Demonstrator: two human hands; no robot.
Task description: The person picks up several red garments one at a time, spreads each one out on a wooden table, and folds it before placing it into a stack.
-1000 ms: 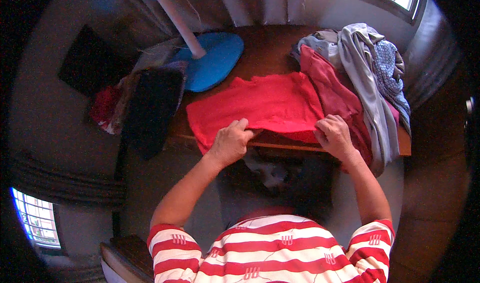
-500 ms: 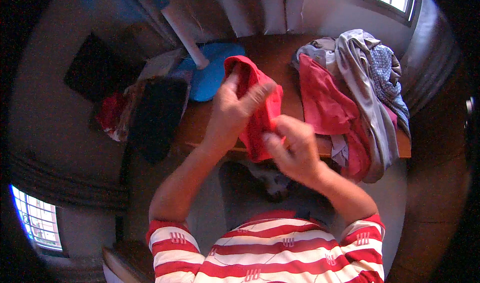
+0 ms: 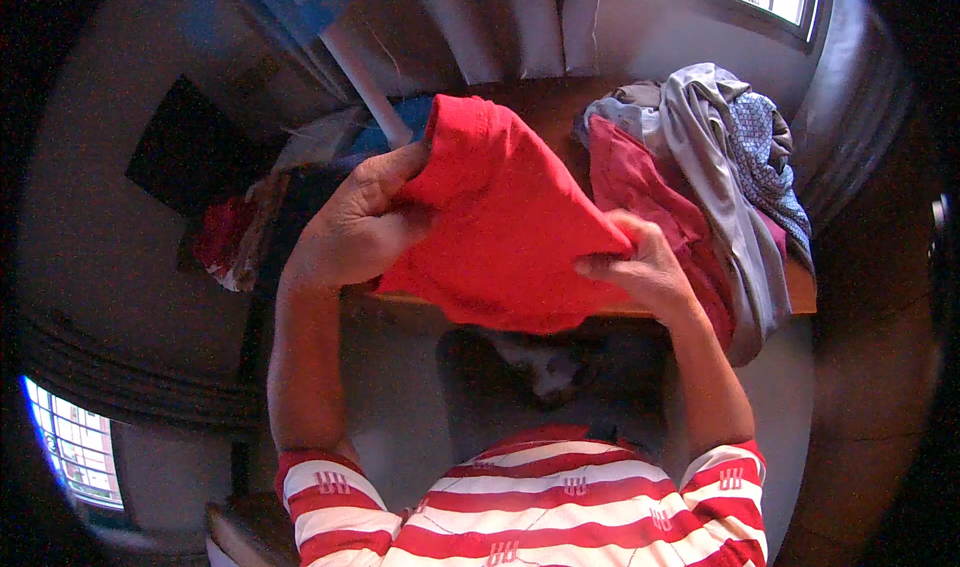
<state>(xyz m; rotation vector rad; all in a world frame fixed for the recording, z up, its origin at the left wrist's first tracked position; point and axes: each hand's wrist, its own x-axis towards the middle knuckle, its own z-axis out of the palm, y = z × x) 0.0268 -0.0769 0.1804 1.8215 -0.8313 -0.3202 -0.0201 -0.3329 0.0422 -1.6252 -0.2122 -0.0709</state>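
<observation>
A bright red garment (image 3: pixel 500 217) is spread out between my two hands above the front part of the table. It has a seamed, band-like edge at its upper left; its exact kind cannot be made out. My left hand (image 3: pixel 355 225) is closed on the left side of the cloth, with the fingertips hidden by it. At the opposite side, my right hand (image 3: pixel 650 267) pinches the garment's right corner between thumb and fingers. The lower edge hangs over the table's front.
To the right, a heap on the wooden table (image 3: pixel 800 287) holds a grey garment (image 3: pixel 690 132), a dull red one (image 3: pixel 645 172) and a patterned blue one (image 3: pixel 762 142). A white pole (image 3: pixel 365 87) rises from a blue base (image 3: pixel 412 115) behind my left hand. Far left lies more red cloth (image 3: pixel 220 232).
The red garment was bunched narrowly and is now opened wide and flat. My left hand has moved left, and my right hand has moved right and slightly up.
</observation>
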